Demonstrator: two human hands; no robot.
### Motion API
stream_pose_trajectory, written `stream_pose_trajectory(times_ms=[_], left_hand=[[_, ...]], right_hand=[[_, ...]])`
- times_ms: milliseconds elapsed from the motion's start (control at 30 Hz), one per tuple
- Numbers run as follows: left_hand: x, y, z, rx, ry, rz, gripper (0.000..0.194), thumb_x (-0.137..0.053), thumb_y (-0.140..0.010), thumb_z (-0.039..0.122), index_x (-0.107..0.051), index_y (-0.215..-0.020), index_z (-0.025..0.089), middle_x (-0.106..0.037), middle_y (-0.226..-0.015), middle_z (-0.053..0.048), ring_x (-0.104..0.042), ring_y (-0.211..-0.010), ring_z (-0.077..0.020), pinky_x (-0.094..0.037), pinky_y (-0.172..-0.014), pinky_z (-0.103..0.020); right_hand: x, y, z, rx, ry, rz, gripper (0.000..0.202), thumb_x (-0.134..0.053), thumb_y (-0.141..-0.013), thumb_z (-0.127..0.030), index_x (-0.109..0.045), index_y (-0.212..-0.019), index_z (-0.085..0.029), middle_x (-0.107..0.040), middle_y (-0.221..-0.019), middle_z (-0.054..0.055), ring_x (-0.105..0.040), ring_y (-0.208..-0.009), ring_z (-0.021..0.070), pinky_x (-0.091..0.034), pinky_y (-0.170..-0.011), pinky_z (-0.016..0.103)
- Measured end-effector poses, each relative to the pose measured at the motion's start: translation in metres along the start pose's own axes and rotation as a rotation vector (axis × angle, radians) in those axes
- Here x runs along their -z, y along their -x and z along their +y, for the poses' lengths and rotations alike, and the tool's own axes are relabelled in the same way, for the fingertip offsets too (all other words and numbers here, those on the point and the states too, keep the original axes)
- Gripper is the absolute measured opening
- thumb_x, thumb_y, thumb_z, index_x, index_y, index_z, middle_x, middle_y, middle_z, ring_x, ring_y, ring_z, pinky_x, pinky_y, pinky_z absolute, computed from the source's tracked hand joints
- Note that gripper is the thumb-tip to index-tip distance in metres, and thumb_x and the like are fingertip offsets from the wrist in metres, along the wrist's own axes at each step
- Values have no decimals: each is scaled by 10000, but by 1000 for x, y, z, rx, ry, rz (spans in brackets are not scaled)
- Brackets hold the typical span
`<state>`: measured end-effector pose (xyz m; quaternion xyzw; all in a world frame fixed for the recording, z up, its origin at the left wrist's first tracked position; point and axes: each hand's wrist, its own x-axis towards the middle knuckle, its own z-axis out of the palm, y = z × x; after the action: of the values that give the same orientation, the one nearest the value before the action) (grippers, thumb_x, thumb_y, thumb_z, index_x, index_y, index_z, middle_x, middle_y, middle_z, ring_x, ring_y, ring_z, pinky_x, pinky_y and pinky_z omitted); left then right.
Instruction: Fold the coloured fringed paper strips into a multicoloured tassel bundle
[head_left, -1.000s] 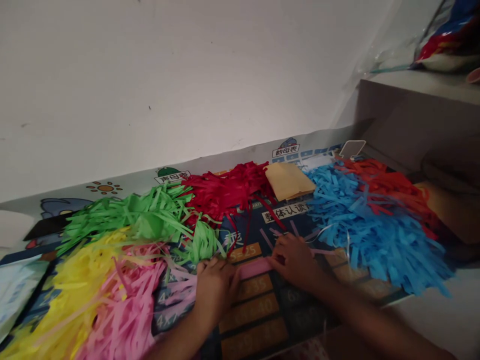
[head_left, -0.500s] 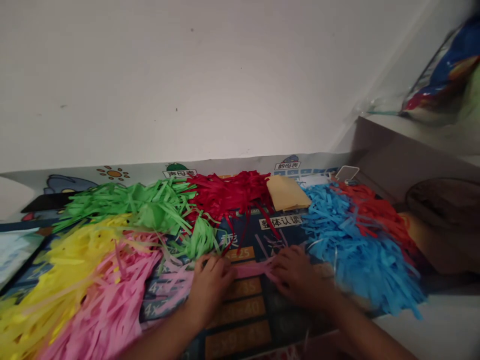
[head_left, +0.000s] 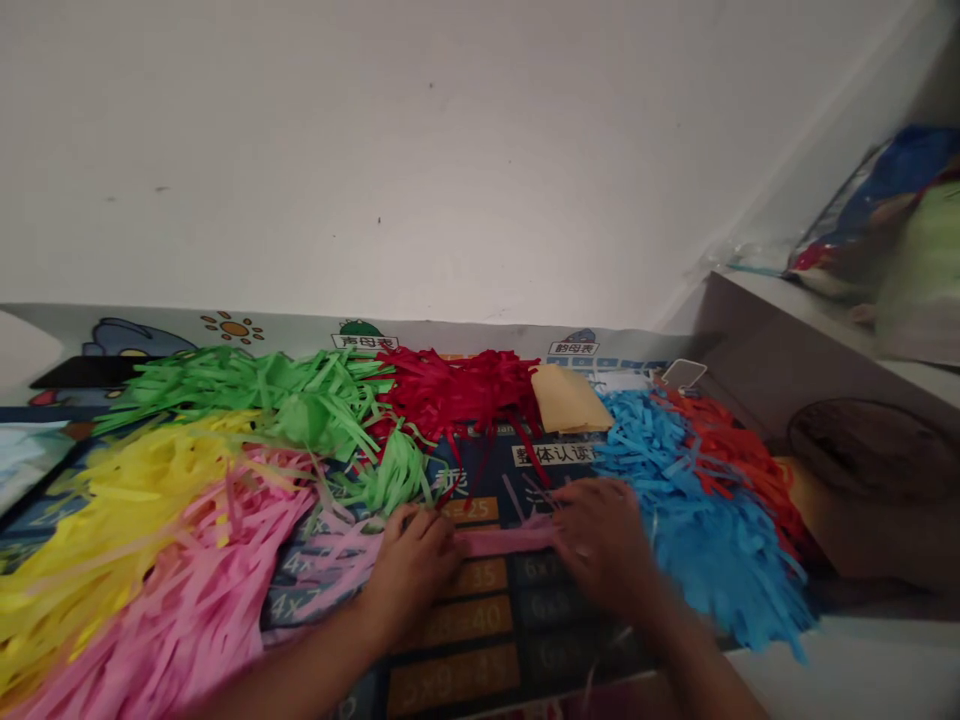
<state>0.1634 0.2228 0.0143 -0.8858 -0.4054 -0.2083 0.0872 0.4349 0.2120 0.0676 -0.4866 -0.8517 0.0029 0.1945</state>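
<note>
The pink paper band lies on the printed sheet between my two hands, and more of its plain middle shows now than a second ago, since my right hand sits further from my left hand. The gap looks wider, which to my judgement leaves the band straighter and easier to work along. My left fingers curl down over its left end, pale pink strips fanning out beside them; I cannot tell whether they pinch or merely press. My right fingers bend over the other end, hiding their grip too. The green tuft stays just beyond my left hand, the blue shreds to my right.
</note>
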Motion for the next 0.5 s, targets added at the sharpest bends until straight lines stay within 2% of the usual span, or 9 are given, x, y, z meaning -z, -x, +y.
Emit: stream_pose_trajectory(times_ms=[67, 133, 233, 367, 500], left_hand=[[0, 0, 2, -20, -8, -47, 132, -699, -824, 180, -671, -907, 279, -643, -815, 4, -508, -847, -213, -318, -873, -414], [0, -1, 4, -45, -5, -122, 110, -710, -813, 201, -660, -898, 249, -641, -810, 0, -510, -853, -216, -306, -911, -436], [2, -7, 9, -61, 15, -212, 87, -687, -821, 278, -657, -874, 216, -645, -819, -16, -516, -882, -230, -262, -984, -489], [5, -17, 11, -27, 47, -241, 180, -636, -825, 368, -677, -886, 203, -659, -858, -48, -525, -923, -252, -238, -1021, -528], [8, -21, 9, -44, 30, -278, 112, -629, -811, 255, -684, -886, 193, -665, -836, -57, -537, -902, -251, -224, -1045, -551]], right_hand=[[-22, -5, -18, 169, -32, -48, 88, -572, -893, -199, -642, -937, -229, -674, -979, 35, -540, -966, 203, -309, -894, 394], [-45, -8, -29, 302, 1, -113, 65, -572, -915, -201, -626, -879, -205, -671, -862, 14, -544, -846, 175, -319, -791, 360], [-67, -10, -26, 358, 97, -135, 91, -587, -921, -206, -617, -838, -184, -654, -795, 13, -529, -777, 171, -298, -729, 352], [-68, -17, -15, 283, 120, -166, 94, -596, -899, -166, -636, -816, -182, -660, -775, 22, -536, -782, 170, -286, -746, 354], [-50, -25, -20, 222, 87, -190, 70, -607, -878, -242, -644, -843, -194, -678, -827, 30, -544, -858, 189, -290, -784, 365]])
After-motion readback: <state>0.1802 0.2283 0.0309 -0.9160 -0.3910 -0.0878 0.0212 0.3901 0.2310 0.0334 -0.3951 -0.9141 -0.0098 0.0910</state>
